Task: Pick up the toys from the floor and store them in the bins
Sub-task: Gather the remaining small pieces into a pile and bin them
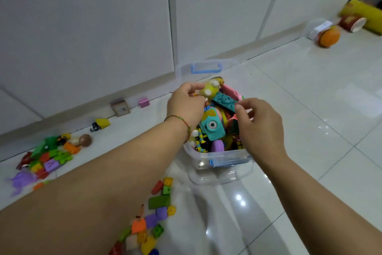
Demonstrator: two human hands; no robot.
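A clear plastic bin (225, 156) with blue latches stands on the white floor, heaped with toys. On top lie a teal toy camera (213, 127) and a dark teal flat block (224, 101). My left hand (186, 102) is over the bin's far left side and pinches a yellow toy with white knobs (210, 89). My right hand (256, 122) hovers over the bin's right side, its fingertips pinching the end of the teal flat block. Loose toys lie on the floor: a pile at the left (49, 156) and blocks near my left forearm (157, 207).
White cabinet doors (86, 27) run along the back. A small wooden block (121, 108), a pink cube (144, 102) and a yellow wedge (102, 123) sit by the skirting. At the far right are an orange round toy (328, 36), a red cup (352, 23) and a yellow roll (363, 14).
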